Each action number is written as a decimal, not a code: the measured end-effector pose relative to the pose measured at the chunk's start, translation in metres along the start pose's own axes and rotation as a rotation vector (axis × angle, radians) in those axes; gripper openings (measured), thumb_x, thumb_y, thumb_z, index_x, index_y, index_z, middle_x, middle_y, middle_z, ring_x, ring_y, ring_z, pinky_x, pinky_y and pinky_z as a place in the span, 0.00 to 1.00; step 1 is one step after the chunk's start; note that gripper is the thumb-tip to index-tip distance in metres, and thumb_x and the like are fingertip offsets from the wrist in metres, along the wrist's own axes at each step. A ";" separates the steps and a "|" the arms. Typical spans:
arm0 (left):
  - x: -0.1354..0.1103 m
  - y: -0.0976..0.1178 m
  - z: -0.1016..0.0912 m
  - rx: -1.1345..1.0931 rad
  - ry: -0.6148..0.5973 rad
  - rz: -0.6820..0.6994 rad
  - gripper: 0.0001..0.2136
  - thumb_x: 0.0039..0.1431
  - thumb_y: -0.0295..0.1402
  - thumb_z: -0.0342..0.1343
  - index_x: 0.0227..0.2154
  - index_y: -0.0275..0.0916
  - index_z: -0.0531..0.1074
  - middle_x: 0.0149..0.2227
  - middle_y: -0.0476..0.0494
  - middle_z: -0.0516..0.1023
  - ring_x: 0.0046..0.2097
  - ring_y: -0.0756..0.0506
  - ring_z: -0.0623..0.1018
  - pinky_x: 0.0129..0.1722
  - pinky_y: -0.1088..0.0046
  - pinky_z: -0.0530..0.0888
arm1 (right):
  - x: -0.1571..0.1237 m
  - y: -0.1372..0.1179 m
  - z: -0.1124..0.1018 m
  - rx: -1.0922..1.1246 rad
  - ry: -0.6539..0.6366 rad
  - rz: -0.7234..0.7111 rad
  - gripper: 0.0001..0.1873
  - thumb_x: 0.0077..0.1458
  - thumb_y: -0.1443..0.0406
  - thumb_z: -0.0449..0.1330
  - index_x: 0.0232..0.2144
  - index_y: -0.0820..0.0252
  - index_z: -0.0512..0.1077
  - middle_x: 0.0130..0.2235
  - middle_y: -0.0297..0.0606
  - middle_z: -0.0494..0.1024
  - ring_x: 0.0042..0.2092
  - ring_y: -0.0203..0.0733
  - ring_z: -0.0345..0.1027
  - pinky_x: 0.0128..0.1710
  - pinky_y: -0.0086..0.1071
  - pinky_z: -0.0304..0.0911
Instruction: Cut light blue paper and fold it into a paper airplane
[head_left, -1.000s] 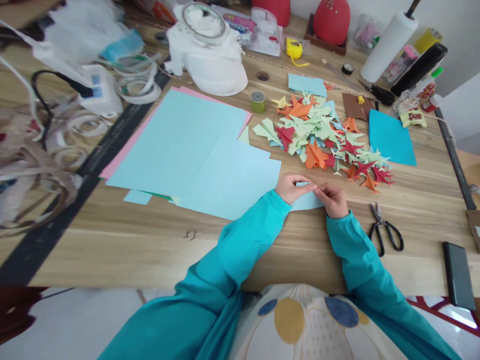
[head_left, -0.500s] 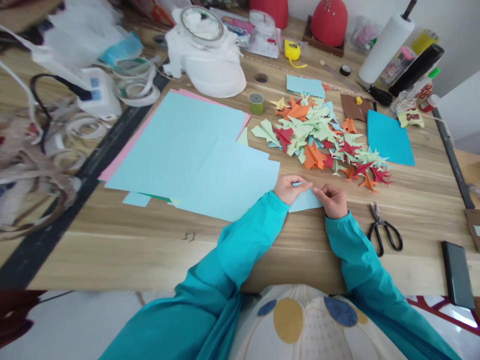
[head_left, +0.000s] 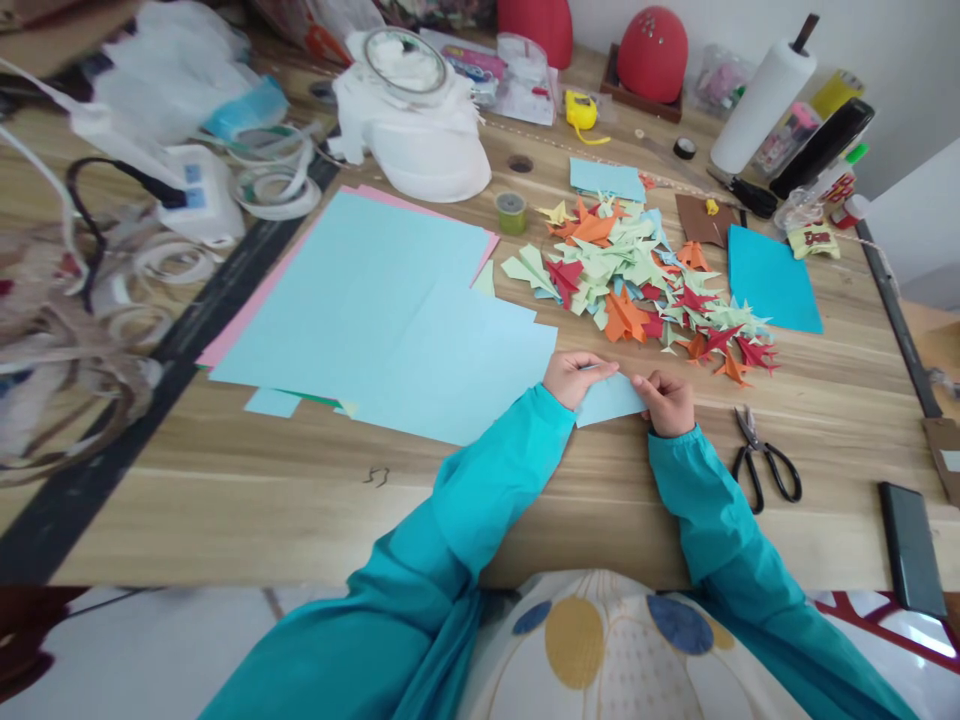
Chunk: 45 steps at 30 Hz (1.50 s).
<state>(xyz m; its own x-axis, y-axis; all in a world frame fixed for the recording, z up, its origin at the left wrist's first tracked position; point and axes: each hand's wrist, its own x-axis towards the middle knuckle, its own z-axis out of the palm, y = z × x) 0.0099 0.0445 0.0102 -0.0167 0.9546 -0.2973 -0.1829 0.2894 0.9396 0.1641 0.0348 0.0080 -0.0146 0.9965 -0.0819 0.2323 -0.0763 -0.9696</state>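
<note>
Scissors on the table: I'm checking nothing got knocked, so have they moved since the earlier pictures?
No; judged against the phone, the scissors show no shift.

The sleeves are teal, the top oval-patterned.

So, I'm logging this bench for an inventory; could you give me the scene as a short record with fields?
Left hand: holding the left end of a small light-blue paper
Right hand: pinching that paper's right edge
Folded pieces: heaped beyond the hands; pale green, orange, red, blue, yellow
Large sheets: left of the hands, light blue over pink
Scissors: black-handled, lying right of the right hand
Tape measure: yellow, beyond the heap
</note>
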 end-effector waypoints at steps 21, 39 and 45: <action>0.003 -0.014 0.001 0.185 -0.180 0.126 0.12 0.38 0.42 0.61 0.15 0.37 0.73 0.18 0.51 0.72 0.25 0.50 0.69 0.28 0.73 0.65 | 0.003 0.006 -0.001 -0.083 -0.300 -0.150 0.22 0.45 0.48 0.60 0.17 0.60 0.65 0.18 0.29 0.61 0.22 0.30 0.50 0.21 0.27 0.50; 0.004 -0.015 0.000 0.222 -0.078 0.224 0.12 0.44 0.42 0.59 0.22 0.36 0.75 0.25 0.46 0.77 0.29 0.47 0.73 0.31 0.72 0.68 | 0.003 0.007 0.000 -0.034 -0.209 -0.073 0.22 0.44 0.48 0.61 0.17 0.60 0.65 0.17 0.28 0.60 0.20 0.29 0.49 0.19 0.26 0.46; 0.000 -0.014 0.001 0.321 -0.066 0.316 0.10 0.48 0.38 0.56 0.21 0.36 0.74 0.24 0.47 0.77 0.29 0.48 0.74 0.31 0.73 0.68 | 0.001 0.009 0.001 -0.076 -0.272 -0.097 0.20 0.47 0.51 0.60 0.21 0.61 0.66 0.20 0.29 0.62 0.22 0.29 0.51 0.21 0.26 0.48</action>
<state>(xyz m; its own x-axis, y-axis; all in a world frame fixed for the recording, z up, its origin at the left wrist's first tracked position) 0.0129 0.0404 -0.0028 0.0423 0.9990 0.0137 0.1354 -0.0193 0.9906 0.1658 0.0354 -0.0014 -0.2982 0.9527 -0.0580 0.2891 0.0323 -0.9567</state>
